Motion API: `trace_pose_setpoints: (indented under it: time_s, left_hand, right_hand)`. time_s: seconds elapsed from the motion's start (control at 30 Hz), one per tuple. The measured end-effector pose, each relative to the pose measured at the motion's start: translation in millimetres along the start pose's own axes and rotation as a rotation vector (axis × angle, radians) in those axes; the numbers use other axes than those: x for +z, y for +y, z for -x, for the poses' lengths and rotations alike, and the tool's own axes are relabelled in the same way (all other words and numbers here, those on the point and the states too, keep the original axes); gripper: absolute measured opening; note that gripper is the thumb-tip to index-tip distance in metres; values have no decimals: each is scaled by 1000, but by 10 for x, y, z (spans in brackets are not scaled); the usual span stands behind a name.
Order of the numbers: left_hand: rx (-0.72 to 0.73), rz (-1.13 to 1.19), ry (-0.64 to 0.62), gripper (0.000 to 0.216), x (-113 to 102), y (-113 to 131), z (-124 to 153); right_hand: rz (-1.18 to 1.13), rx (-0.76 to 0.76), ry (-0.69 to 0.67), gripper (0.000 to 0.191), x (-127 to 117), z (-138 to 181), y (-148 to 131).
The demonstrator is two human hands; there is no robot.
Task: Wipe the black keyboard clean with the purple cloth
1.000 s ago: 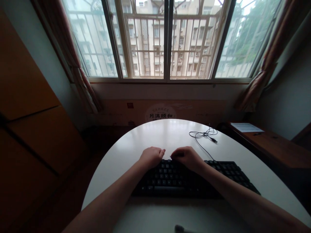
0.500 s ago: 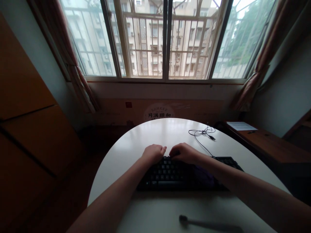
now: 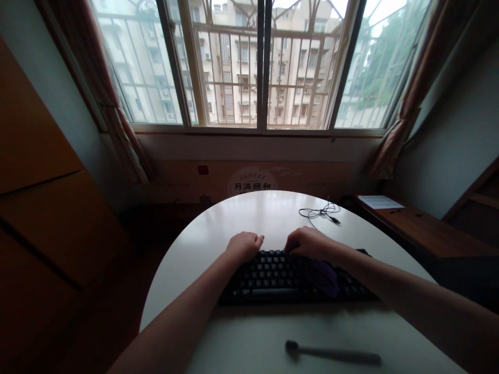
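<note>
Head view: left hand [image 3: 244, 245] and right hand [image 3: 310, 243], both grips clenched, rest on the keyboard [image 3: 273, 275].

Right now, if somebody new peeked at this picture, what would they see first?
Probably the big barred window straight ahead, bright against the dim room. Next, the left hand and right hand side by side on the far edge of a black keyboard on the white round table. A dark long-handled tool lies near the table's front edge.
</note>
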State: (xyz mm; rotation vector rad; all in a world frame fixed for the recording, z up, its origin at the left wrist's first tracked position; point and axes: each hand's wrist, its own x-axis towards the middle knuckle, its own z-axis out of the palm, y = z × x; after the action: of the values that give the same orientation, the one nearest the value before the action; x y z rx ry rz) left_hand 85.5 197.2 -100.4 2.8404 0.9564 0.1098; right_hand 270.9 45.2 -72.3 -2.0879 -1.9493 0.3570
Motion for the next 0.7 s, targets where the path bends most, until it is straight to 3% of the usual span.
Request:
trace_pose_setpoints:
  time_s: [0.13, 0.27, 0.33, 0.5, 0.7]
  left_hand:
    - [8, -2, 8, 57, -4, -4, -5]
    - [13, -3, 13, 56, -5, -7, -9]
    - [14, -5, 13, 56, -4, -9, -9]
    - [13, -11, 10, 56, -15, -10, -8]
    - [-3, -31, -1, 51, -36, 12, -5]
  right_hand:
    - [31, -15, 60, 18, 6, 75, 40]
    - [-227, -60, 218, 16, -98, 192, 126]
    - [-415, -64, 307, 13, -223, 306, 208]
    - [-837, -27, 378, 31, -645, 778, 383]
    - [-1025, 7, 607, 35, -1189, 1331, 415]
